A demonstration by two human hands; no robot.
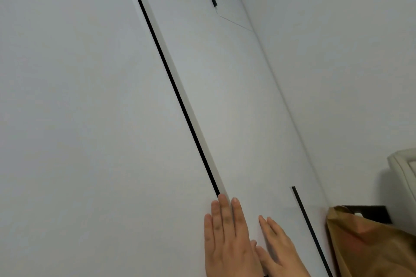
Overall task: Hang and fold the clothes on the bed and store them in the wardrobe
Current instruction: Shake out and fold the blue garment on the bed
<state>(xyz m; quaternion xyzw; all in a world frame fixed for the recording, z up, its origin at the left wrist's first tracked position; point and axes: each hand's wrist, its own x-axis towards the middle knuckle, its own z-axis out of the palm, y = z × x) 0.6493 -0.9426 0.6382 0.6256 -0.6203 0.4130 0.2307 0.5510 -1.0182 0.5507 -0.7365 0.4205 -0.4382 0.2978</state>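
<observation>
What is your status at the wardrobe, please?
Left hand flat across the door gap, right hand flat on the right wardrobe door. Gap narrow, dark. Brown paper bag at right, untouched.

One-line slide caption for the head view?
Flat on white wardrobe doors: left hand over the dark gap, right hand beside it.
</observation>
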